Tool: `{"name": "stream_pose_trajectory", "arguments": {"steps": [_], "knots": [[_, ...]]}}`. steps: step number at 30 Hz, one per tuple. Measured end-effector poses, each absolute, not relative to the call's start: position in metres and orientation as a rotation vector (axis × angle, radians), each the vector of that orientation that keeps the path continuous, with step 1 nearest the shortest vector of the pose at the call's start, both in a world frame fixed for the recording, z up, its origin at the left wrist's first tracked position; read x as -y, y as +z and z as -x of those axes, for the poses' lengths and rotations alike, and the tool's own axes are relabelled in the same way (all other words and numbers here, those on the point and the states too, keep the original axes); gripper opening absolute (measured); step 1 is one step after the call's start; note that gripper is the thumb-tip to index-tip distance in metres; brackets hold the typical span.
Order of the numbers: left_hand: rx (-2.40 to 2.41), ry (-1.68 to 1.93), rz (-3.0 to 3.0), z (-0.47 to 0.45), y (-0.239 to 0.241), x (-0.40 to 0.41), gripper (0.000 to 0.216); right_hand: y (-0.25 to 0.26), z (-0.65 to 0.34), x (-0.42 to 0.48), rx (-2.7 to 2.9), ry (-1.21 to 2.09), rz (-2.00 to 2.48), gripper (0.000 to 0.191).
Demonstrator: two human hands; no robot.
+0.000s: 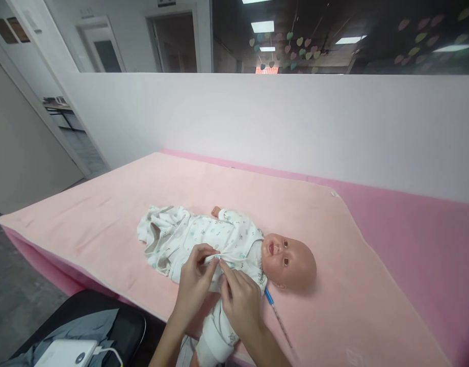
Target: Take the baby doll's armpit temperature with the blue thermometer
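1. The left hand [194, 285] has its fingers curled and its thumb and fingertips pinched shut on a fold of the white printed baby garment [204, 237], at the front opening over the doll's chest.
2. The right hand [240, 300] sits just beside the left one, touching it at the fingertips; its fingers are also closed, pinching the same edge of the garment, so both hands meet at one spot.
3. The baby doll [290, 260] lies on its back directly under and beyond the hands, its head just to the right of the right hand and its legs stretching away to the left of the left hand.
4. A thin blue-tipped stick, perhaps a thermometer [276, 313], lies just to the right of the right wrist, near the doll's head.
5. The pink towel [104, 214] spreads beneath the hands and doll in every direction.
6. A white power bank [68, 352] with a cable rests below and well to the left of the left forearm.
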State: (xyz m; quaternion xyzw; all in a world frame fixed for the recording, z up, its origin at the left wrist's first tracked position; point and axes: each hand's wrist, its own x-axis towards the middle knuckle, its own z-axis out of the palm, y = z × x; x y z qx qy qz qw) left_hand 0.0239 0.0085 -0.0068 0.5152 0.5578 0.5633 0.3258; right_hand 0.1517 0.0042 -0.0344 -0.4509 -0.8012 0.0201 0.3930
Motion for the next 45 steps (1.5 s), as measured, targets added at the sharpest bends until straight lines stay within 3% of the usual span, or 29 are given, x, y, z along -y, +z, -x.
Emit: {"name": "stream_pose_trajectory", "arguments": {"steps": [21, 27, 45], "knots": [[-1.435, 1.376, -1.424, -0.018, -0.006, -0.007, 0.031, -0.037, -0.152, -0.006, 2.027, 0.038, 1.087, 0.039], [-1.434, 1.374, -1.37, -0.015, -0.008, -0.004, 0.042, -0.036, -0.152, -0.005, 2.019, 0.047, 1.103, 0.04], [-1.468, 1.302, -1.75, -0.025, -0.01, -0.006, 0.018, -0.035, -0.151, -0.005, 1.924, 0.116, 1.093, 0.032]]}}
